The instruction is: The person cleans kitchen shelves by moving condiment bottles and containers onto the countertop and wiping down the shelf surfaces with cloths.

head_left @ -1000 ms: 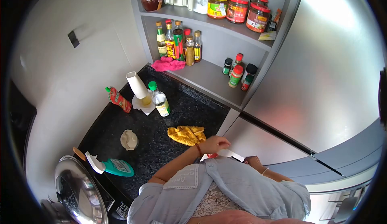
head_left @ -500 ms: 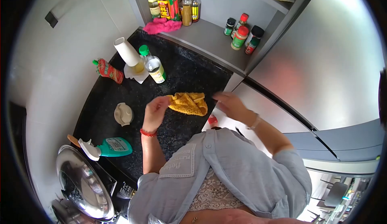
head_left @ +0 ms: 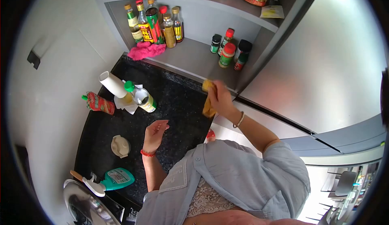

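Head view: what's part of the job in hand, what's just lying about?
In hand, it seems:
- yellow cloth, gripped by the right hand
- black countertop, below the left hand, which looks empty

Lying about, untouched:
- green-capped bottle
- red pouch
- teal spray bottle
- pink cloth

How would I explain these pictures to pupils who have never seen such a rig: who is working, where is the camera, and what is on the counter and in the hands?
There is no machine here: a person works bare-handed. One camera worn on the head takes every picture, looking forward and down.

On the black counter are a red pouch, a white container, a green-capped bottle, a beige lid-like piece and a spray bottle.

The right hand grips a yellow cloth. The left hand looks empty.
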{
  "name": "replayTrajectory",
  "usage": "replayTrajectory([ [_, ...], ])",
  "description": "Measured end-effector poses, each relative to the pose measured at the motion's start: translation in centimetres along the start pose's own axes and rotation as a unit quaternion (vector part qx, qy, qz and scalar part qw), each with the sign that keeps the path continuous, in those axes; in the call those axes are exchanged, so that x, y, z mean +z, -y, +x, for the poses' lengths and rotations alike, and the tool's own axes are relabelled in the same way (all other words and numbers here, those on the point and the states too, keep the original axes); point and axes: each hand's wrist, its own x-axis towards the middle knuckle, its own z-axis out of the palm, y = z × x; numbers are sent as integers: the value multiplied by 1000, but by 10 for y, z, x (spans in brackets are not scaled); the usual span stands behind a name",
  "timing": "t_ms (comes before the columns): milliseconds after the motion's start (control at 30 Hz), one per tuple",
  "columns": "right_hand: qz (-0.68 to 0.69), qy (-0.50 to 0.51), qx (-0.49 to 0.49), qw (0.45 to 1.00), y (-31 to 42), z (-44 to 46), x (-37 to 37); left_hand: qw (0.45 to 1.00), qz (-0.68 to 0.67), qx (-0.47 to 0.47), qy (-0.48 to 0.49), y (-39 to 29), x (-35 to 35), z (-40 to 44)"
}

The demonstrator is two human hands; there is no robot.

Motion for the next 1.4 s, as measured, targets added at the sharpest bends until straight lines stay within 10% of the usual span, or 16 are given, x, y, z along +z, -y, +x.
replayTrajectory([
  [167,-400,-44,-192,895,-42,70,47,999,-9,48,-11,-10,9,28],
  [400,-285,-29,-102,953,-17,214,94,996,7,52,78,-12,41,49],
  [767,-437,-77,-134,886,-73,16,4,912,244,316,-90,-42,177,245],
  [867,-474,-107,-159,859,-54,24,4,932,280,216,-82,-67,226,263],
  [1067,-417,-119,-160,887,-67,23,6,924,209,305,-94,-35,235,287],
  [1333,-473,-171,28,864,-55,82,32,952,125,259,-107,-78,106,120],
  [1400,-393,-139,-54,907,-36,99,56,968,144,178,-102,-56,87,72],
])
